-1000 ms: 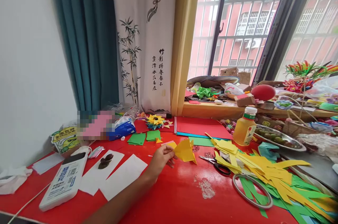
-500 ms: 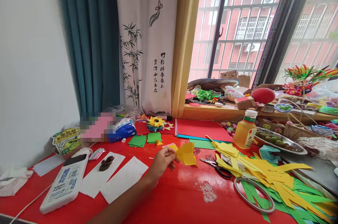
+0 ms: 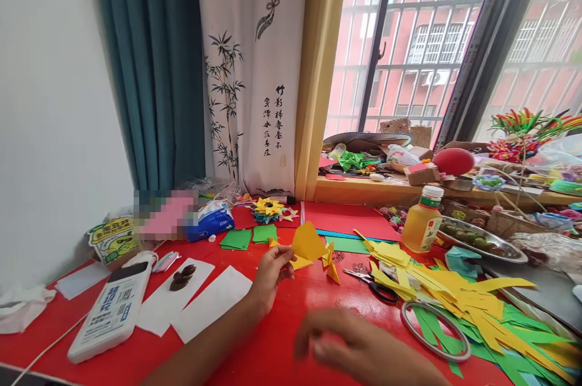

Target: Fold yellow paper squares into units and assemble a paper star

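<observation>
My left hand (image 3: 275, 271) pinches a sheet of yellow paper (image 3: 309, 242) by its left edge, raised over the red table (image 3: 277, 343). Behind and beside it lie folded yellow paper pieces (image 3: 333, 268). Lower right of it is my right hand (image 3: 339, 337), above the table and smeared by motion; its fingers are too blurred to read. Scissors with black handles (image 3: 382, 292) lie to the right, beside a heap of yellow paper strips (image 3: 454, 295) and a roll of tape (image 3: 464, 349).
An orange drink bottle (image 3: 422, 222) and a metal dish of green fruit (image 3: 513, 252) stand at the right. Green paper squares (image 3: 236, 239) and a yellow paper ring (image 3: 269, 207) lie at the back. White sheets (image 3: 213, 304) and a white case (image 3: 111, 313) are at the left.
My right hand has come into view from the lower right. The yellow paper in my left hand has risen and turned, and folded yellow pieces now show on the table beside it.
</observation>
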`<state>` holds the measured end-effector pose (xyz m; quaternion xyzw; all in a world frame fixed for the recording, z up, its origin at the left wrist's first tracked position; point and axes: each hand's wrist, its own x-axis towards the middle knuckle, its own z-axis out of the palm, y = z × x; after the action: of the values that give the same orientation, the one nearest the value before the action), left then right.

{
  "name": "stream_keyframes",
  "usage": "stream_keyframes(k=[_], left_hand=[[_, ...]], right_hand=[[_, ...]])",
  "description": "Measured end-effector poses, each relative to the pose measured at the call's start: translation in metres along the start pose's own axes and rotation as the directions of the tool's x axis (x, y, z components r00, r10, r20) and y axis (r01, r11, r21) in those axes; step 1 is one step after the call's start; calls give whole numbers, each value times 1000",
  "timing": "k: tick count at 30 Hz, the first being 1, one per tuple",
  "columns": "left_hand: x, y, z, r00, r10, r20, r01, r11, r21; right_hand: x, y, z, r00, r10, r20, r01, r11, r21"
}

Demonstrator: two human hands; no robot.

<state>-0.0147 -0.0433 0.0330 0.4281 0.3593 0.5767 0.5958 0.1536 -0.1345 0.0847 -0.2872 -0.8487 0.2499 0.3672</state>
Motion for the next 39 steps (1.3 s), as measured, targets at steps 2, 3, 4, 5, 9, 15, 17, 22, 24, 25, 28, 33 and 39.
stream_keyframes(k=[2,3,4,5,9,15,17,22,24,25,28,33,39], left_hand=[[1,-2,-2,999,-26,-21,25,998,-50],[1,-4,-3,999,-40,-30,38,997,-62],[1,-6,-4,998,-52,-34,50,997,-64],[0,-9,-3,998,-62,-30,60,997,-56],[-2,-22,1,993,-88,76,81,992,93],[4,-16,1,981,113,158,-162,927,339],[5,-9,-1,959,212,186,-271,876,399],[3,0,-2,922,208,325,-359,772,524],[4,-2,-3,927,184,325,-337,789,513],[4,-4,-3,933,167,319,-316,804,504],[8,-10,-4,952,115,284,-241,854,460],[10,-15,-5,963,54,265,-161,902,401],[4,-13,-1,966,77,247,-166,917,364]], right_hand=[[24,33,17,969,245,-39,-234,954,189],[32,48,25,959,280,-47,-265,942,208],[38,62,31,949,310,-53,-291,930,226],[41,73,35,935,350,-58,-324,909,260],[38,102,37,851,517,-98,-372,722,583],[34,116,29,836,533,-129,-343,691,636],[34,117,27,843,525,-116,-346,694,631],[32,109,24,846,530,-59,-356,644,677],[31,105,23,851,522,-53,-333,616,714],[31,103,24,854,516,-60,-314,605,732],[29,99,26,852,520,-63,-292,571,767],[28,98,31,844,536,6,-343,531,775],[30,97,31,821,570,-42,-350,559,752]])
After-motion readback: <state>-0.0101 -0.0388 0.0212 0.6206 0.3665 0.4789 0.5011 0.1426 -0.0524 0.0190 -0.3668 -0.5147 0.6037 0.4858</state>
